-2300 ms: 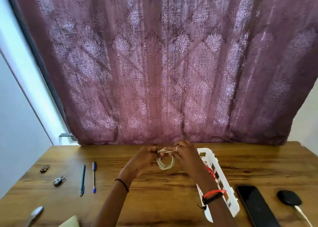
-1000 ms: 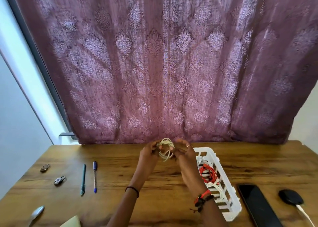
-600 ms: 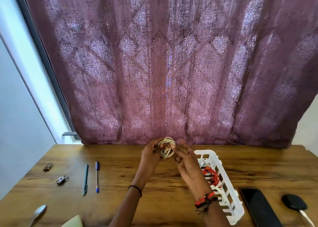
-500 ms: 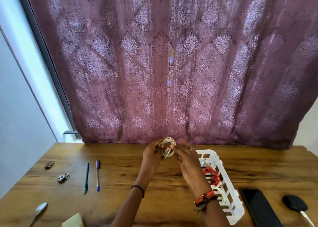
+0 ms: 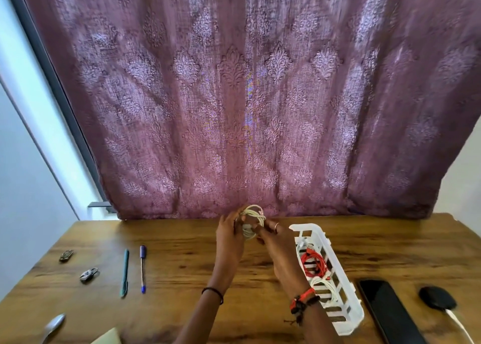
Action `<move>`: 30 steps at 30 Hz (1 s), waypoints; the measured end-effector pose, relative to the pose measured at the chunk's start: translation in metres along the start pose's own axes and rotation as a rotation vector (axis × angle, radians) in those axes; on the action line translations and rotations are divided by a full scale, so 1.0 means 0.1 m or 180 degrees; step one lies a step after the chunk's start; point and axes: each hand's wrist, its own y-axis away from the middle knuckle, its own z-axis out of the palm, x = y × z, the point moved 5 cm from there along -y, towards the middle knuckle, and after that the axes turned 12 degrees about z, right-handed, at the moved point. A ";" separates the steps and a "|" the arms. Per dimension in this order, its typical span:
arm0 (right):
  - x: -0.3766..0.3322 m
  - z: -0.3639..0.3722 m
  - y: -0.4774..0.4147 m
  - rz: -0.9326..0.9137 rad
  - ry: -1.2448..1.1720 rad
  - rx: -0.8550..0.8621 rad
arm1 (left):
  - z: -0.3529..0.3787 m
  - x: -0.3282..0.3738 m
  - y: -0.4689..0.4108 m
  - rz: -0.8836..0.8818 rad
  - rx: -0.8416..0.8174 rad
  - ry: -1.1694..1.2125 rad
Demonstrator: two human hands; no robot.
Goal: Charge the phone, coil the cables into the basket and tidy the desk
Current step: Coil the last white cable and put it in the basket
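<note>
Above the middle of the desk I hold a small coil of cream cable [image 5: 253, 217]. My left hand [image 5: 229, 235] grips its left side, and my right hand [image 5: 276, 239] pinches it from the right, fingers curled on the loops. Just right of my right forearm stands a white slotted basket [image 5: 350, 315] with a red coiled cable [image 5: 313, 263] and a white coiled cable [image 5: 322, 285] inside. A black phone [image 5: 387, 309] lies face up to the right of the basket. Beside it sits a black charger puck [image 5: 437, 300] with a white lead [image 5: 459, 326].
Two pens, a green pen [image 5: 125, 272] and a blue pen [image 5: 142, 268], lie on the left of the wooden desk [image 5: 182, 260]. Two small metal pieces [image 5: 88, 274], a spoon [image 5: 53, 326] and a pale card corner [image 5: 109, 337] lie further left and near the front edge. A purple curtain [image 5: 247, 96] hangs behind.
The coil went from hanging loosely between my hands to a tighter bundle raised a little higher. Both hands stayed on it; my right fingers shifted around the loops.
</note>
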 end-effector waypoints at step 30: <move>-0.13 -0.07 -0.02 -0.0067 -0.0717 -0.0077 | 0.13 -0.04 0.05 -0.0151 -0.0017 0.0716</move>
